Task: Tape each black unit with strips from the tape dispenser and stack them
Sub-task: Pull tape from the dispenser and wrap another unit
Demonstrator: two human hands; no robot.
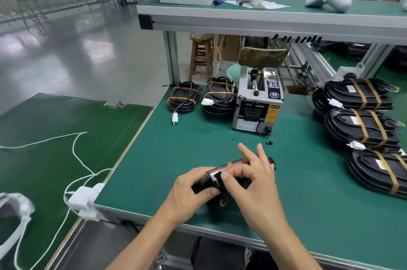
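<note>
left hand [189, 190] grips unit [217, 181] | right hand [253, 172] pinches tape [229, 165] on unit, other fingers spread | dispenser [256, 102] 12 o'clock on surface [154, 159]

Left hand [189, 190] curled, thumb forward; right hand [253, 172] pinching, 2 fingers [246, 150] raised.

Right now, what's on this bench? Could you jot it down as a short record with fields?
In hands: black unit, gripped by left hand; right hand pinches it
Behind: tape dispenser
Back left: two banded units
Right: taped units, piled
Surface: green bench
</note>
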